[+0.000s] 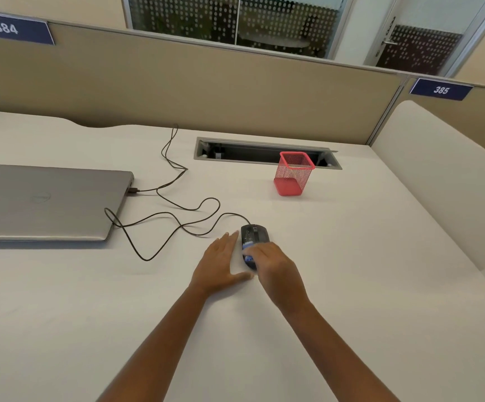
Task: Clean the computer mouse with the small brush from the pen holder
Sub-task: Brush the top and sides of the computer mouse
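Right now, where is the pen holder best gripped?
By its rim or upper walls, from above and the near side: the pen holder stands upright, apart from the mouse, open top, nothing crowding it. Both hands are at the mouse.

Black corded mouse (253, 236) flat on desk, red mesh pen holder (293, 174) upright beyond

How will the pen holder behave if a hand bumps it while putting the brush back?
The pen holder is open red mesh and looks empty, so it is probably light and would slide easily on the smooth desk. It stands taller than its base is wide, so a knock near the rim may tip it. Being square, it likely won't roll.
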Motion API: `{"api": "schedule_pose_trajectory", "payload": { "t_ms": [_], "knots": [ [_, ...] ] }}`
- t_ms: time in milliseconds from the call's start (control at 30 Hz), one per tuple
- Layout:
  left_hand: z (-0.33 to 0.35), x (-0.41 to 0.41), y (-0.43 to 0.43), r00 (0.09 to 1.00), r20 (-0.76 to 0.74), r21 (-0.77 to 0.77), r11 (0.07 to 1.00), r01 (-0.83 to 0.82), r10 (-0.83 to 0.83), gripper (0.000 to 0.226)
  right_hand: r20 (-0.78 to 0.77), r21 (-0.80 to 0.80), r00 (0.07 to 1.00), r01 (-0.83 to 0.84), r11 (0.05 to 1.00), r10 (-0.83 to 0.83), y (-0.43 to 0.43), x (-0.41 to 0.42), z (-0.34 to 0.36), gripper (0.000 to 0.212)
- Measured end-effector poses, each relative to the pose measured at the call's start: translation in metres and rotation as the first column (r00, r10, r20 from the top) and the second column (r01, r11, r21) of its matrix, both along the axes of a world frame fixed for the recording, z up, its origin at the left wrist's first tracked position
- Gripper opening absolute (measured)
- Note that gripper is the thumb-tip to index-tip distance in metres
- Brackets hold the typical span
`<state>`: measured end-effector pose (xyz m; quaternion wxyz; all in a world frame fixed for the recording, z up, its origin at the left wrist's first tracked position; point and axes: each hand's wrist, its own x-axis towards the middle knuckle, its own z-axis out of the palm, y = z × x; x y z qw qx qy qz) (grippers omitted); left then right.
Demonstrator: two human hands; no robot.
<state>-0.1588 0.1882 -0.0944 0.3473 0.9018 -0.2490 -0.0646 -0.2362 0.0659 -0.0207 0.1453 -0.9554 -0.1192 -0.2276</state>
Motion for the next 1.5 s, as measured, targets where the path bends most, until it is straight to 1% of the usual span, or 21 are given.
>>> {"api": "schedule_pose_trajectory", "payload": {
  "t_ms": [100,133,267,300,367,400,467,533,600,733,800,867,900,967,1067,1133,1233,1333,1500],
  "knots": [
    [0.000,0.001,-0.001,1.000,-0.028,0.006,1.000,0.005,-0.005,0.093,-0.022,0.003,0.994,-0.103,0.995,0.103,0.002,-0.015,-0.009,0.021],
    [-0.001,0.001,-0.002,1.000,-0.029,0.009,1.000,0.003,-0.002,0.092,-0.031,0.022,0.993,-0.113,0.993,0.113,0.002,-0.018,-0.010,0.019],
    [-0.001,0.001,0.002,0.999,-0.050,-0.059,0.998,0.014,-0.017,0.096,-0.040,0.218,0.999,-0.005,0.976,0.014,-0.004,-0.014,0.001,0.016],
    [0.000,0.000,0.003,0.998,-0.066,-0.096,0.995,0.015,-0.021,0.097,-0.022,0.255,1.000,0.017,0.967,-0.012,-0.006,-0.009,0.006,0.015],
    [0.005,-0.002,0.006,0.995,-0.093,-0.215,0.975,-0.047,0.027,0.091,-0.020,0.340,0.999,0.043,0.940,-0.038,-0.008,0.001,0.017,0.012],
    [0.009,-0.002,0.007,0.995,-0.081,-0.289,0.954,-0.085,0.064,0.083,-0.037,0.391,0.998,0.053,0.919,-0.041,-0.010,0.007,0.023,0.011],
    [0.020,-0.003,0.007,0.996,0.012,-0.398,0.914,-0.081,0.094,0.054,-0.095,0.452,0.995,0.081,0.888,-0.043,-0.013,0.019,0.031,0.009],
    [0.035,-0.002,0.003,0.992,0.110,-0.424,0.905,-0.014,0.067,0.026,-0.149,0.446,0.989,0.089,0.891,-0.024,-0.015,0.030,0.036,0.011],
    [0.050,0.001,-0.003,0.988,0.148,-0.410,0.912,0.017,0.048,0.013,-0.183,0.420,0.983,0.076,0.904,0.003,-0.014,0.038,0.040,0.012],
    [0.064,0.010,-0.010,0.985,0.152,-0.370,0.929,-0.024,0.086,0.015,-0.203,0.460,0.979,0.076,0.885,0.022,-0.010,0.046,0.045,0.015],
    [0.066,0.014,-0.011,0.981,0.144,-0.380,0.923,-0.063,0.126,0.016,-0.226,0.493,0.974,0.104,0.864,0.012,-0.011,0.049,0.045,0.018],
    [0.064,0.016,-0.012,0.977,0.087,-0.438,0.888,-0.139,0.196,0.015,-0.280,0.532,0.960,0.154,0.832,0.001,-0.015,0.052,0.041,0.026],
    [0.064,0.016,-0.012,0.971,0.028,-0.487,0.852,-0.195,0.239,0.015,-0.323,0.545,0.946,0.183,0.818,0.003,-0.019,0.053,0.038,0.032],
    [0.063,0.017,-0.012,0.944,-0.113,-0.567,0.760,-0.318,0.311,0.015,-0.443,0.506,0.896,0.232,0.830,0.019,-0.030,0.055,0.029,0.051],
    [0.060,0.024,-0.013,0.879,-0.282,-0.552,0.685,-0.476,0.384,0.020,-0.633,0.340,0.773,0.231,0.912,0.040,-0.043,0.058,0.015,0.081],
    [0.060,0.028,-0.014,0.825,-0.399,-0.533,0.630,-0.565,0.402,0.021,-0.697,0.275,0.715,0.207,0.939,0.047,-0.045,0.061,0.009,0.093],
    [0.059,0.031,-0.017,0.773,-0.491,-0.527,0.570,-0.630,0.401,0.015,-0.731,0.229,0.680,0.174,0.958,0.051,-0.047,0.067,0.003,0.101],
    [0.056,0.034,-0.020,0.743,-0.521,-0.501,0.555,-0.665,0.420,0.009,-0.766,0.169,0.642,0.155,0.973,0.031,-0.048,0.072,-0.001,0.104],
    [0.052,0.035,-0.020,0.709,-0.550,-0.503,0.503,-0.703,0.441,0.011,-0.803,0.085,0.596,0.113,0.990,0.001,-0.049,0.082,-0.002,0.104]
  ]
}}
